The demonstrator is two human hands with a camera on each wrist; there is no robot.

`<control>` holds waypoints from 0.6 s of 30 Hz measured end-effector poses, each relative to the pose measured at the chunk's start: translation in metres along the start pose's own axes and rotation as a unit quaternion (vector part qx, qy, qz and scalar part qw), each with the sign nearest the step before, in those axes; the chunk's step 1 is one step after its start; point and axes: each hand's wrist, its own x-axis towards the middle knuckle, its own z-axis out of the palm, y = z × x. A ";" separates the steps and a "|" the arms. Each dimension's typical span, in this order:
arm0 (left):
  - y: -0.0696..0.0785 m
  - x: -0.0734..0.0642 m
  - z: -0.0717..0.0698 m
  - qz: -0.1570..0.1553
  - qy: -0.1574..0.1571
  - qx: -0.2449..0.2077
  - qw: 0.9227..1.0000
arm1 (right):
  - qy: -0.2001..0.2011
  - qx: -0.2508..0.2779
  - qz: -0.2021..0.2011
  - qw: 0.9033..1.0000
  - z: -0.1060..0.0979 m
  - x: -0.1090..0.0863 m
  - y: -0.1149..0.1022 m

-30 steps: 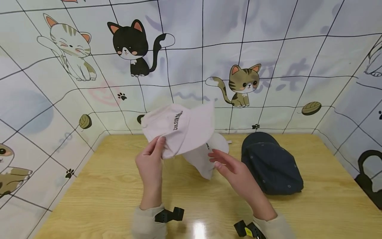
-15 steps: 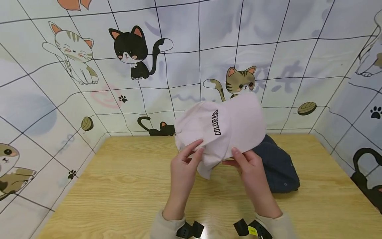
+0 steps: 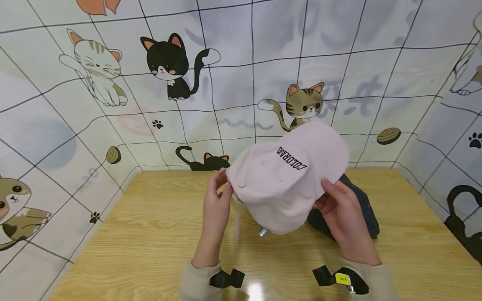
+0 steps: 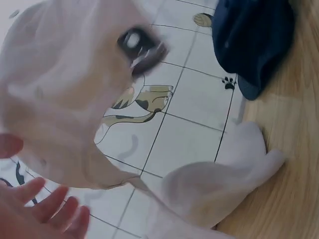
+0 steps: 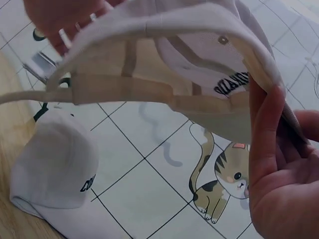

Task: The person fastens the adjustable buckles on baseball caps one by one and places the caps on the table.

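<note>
A pale pink baseball cap [image 3: 271, 179] with black COLORADO lettering is held up above the table, its brim toward the right. My right hand [image 3: 340, 213] pinches the brim edge between thumb and fingers. My left hand [image 3: 216, 205] is at the back of the crown; in the left wrist view its fingers [image 4: 60, 199] are spread beside the cap's edge. A metal buckle [image 3: 264, 231] shows below the crown, and a loose strap [image 3: 237, 225] hangs near the left hand. Behind the held cap, a second pale cap [image 5: 60, 159] sits on the table, hidden in the head view.
A navy cap [image 3: 363, 205] lies on the wooden table [image 3: 150, 234] at the right, partly covered by the right hand and held cap. A cloth backdrop [image 3: 233, 83] printed with cartoon cats rises behind and at both sides.
The pink cap has moved right and turned, so its crown now faces me more. The right hand has taken hold of the brim; the left hand has shifted to the crown's back.
</note>
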 end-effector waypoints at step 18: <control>-0.081 -0.021 0.015 -0.158 -0.324 -0.417 0.834 | 0.025 -0.138 0.140 0.980 -0.041 -0.001 0.006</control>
